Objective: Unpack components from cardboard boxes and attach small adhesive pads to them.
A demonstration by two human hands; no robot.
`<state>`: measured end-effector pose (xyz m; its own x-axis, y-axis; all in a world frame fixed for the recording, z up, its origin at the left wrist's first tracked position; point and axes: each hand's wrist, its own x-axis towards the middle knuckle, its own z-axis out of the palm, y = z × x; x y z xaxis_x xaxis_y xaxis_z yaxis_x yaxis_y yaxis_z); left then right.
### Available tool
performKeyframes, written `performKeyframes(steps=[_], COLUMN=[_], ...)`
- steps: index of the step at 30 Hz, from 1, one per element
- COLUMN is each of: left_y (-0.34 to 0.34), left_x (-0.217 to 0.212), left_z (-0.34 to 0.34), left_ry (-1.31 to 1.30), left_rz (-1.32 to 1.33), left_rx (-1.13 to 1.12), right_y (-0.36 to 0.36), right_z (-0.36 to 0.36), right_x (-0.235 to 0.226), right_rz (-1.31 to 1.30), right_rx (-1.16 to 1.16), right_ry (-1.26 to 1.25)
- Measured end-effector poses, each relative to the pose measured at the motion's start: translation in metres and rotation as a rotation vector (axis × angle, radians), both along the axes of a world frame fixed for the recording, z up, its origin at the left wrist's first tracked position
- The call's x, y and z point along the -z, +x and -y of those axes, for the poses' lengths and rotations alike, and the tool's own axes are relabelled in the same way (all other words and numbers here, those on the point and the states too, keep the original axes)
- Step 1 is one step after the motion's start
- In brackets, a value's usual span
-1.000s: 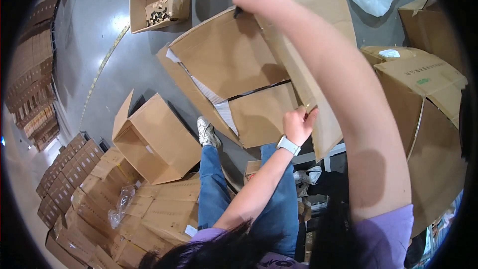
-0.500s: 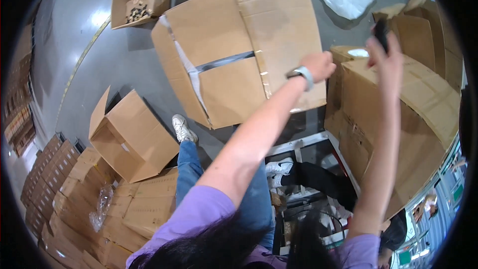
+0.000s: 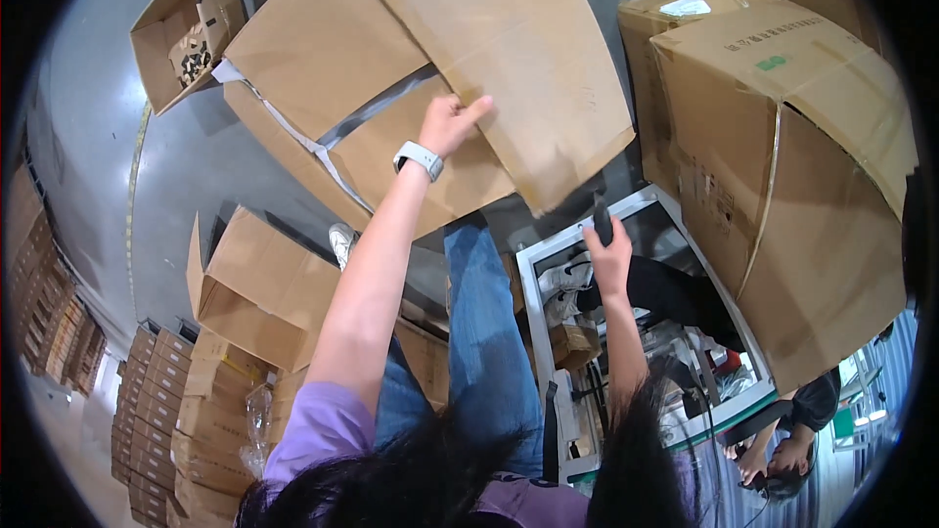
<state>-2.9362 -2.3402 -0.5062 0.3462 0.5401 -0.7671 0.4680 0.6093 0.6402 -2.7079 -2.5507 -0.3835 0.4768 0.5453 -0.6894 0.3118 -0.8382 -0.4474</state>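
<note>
A large cardboard box [image 3: 323, 49] lies in front of me, with a grey strip [image 3: 377, 108] showing between its top panels. My left hand [image 3: 452, 125], wearing a pale watch, is closed at the edge of the box's wide right flap [image 3: 518, 49], thumb lying over the cardboard. The flap's near corner is lifted slightly. Lower right of the box, my right hand [image 3: 610, 252] is wrapped round a slim black handheld tool [image 3: 603, 220] that points up and away. Its tip is too small to make out.
A white metal frame [image 3: 533, 284] stands close on my right, with another person's dark-clad leg across it. Tall cartons [image 3: 724, 186] rise beyond. An open box [image 3: 264, 274] is at left, and a small box [image 3: 161, 39] with dark pieces lies far left.
My left hand has moved left to the flap's edge, and the flap's near corner has come up. My right hand has dropped from the upper right to beside the box. The view has shifted.
</note>
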Motion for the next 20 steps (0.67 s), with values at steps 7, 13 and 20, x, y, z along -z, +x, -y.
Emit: performKeyframes(steps=[7,13,20], left_y=[0.125,0.141,-0.016], left_x=[-0.112,-0.077,0.002], left_z=[-0.045,-0.043,-0.016], left_ry=[0.334,0.687,0.257], left_rz=[0.372,-0.083,-0.916], left_rx=[0.434,0.514,0.666], right_y=[-0.012,0.059,0.110], right_z=[-0.016,-0.102,-0.130], right_x=[-0.037,-0.044,-0.013], right_rz=[-0.075,-0.159,0.061], right_rx=[0.477,0.772,0.114], right_ry=[0.335,0.809,0.690])
